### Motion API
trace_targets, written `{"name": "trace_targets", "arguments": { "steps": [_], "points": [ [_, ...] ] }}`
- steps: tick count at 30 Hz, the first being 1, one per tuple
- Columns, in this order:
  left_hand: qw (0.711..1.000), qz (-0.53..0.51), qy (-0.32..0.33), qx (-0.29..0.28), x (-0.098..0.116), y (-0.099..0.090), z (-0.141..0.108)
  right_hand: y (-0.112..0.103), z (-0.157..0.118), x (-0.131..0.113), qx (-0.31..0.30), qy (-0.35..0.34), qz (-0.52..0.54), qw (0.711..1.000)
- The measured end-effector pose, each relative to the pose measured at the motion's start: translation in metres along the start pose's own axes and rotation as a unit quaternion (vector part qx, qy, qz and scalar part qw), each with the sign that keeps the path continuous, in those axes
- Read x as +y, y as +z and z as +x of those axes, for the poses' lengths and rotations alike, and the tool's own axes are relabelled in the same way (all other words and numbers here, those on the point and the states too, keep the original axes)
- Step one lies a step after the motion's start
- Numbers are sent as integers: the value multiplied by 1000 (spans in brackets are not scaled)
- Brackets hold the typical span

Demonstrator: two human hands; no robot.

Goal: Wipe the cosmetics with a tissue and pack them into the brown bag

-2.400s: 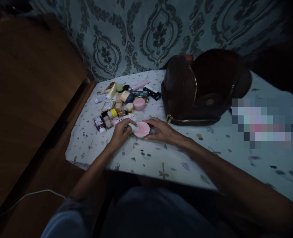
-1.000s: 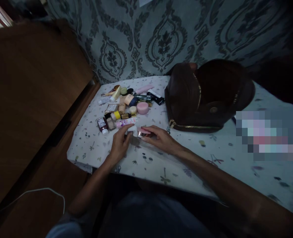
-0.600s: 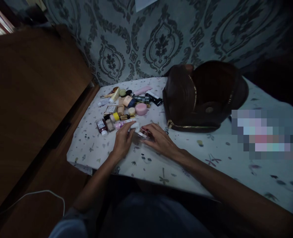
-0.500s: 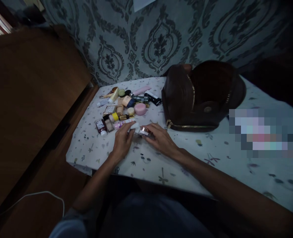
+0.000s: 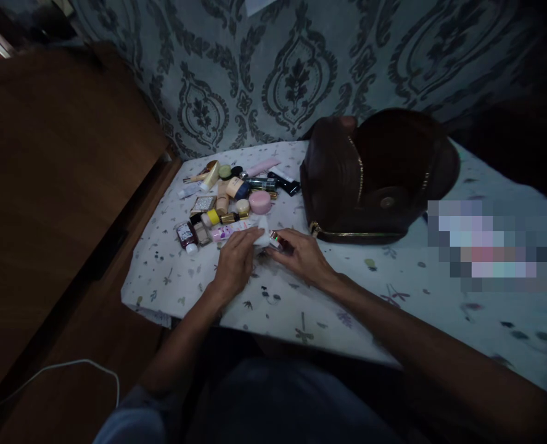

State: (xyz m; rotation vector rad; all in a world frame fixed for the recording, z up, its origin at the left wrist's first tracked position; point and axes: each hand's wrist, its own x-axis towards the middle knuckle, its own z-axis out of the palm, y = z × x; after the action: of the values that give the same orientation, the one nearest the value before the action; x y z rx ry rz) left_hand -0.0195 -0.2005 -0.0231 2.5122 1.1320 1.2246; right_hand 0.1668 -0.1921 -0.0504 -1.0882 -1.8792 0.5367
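Observation:
My left hand (image 5: 234, 260) is closed on a crumpled white tissue (image 5: 264, 228), which sticks up past the fingertips. In my right hand (image 5: 301, 256) is a small cosmetic jar (image 5: 275, 239) with a shiny reflective band; the fingers cover most of it. Tissue and jar meet between the two hands, just above the tablecloth. Beyond my left hand lies a white and pink tube (image 5: 224, 232), partly hidden. A round pink container (image 5: 259, 202) and a gold and black tube (image 5: 234, 217) are close by.
Several cosmetics lie grouped at the back left, among them a dark red bottle with a white cap (image 5: 187, 236) and a glittery compact (image 5: 203, 205). A brown handbag (image 5: 333, 185) stands unzipped on the right. The floral tablecloth (image 5: 273, 308) reaches the front edge; a blurred patch covers the far right.
The jar has turned in my right hand and shows a brighter edge. The tissue now rises higher against it, and my left hand has shifted slightly to the right.

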Motion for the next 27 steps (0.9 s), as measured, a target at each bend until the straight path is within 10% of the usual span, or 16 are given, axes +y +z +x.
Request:
{"name": "trace_targets", "arguments": {
  "steps": [7, 14, 27],
  "points": [
    [978, -118, -172, 14, -12, 5, -3, -1, 1, 4, 3, 56, 47, 997],
    [964, -162, -210, 14, -19, 2, -5, 5, 2, 11, 0, 68, 149, 987],
    [998, -4, -36, -42, 9, 4, -2, -4, 3, 1, -35, 46, -24, 998]
  ]
}}
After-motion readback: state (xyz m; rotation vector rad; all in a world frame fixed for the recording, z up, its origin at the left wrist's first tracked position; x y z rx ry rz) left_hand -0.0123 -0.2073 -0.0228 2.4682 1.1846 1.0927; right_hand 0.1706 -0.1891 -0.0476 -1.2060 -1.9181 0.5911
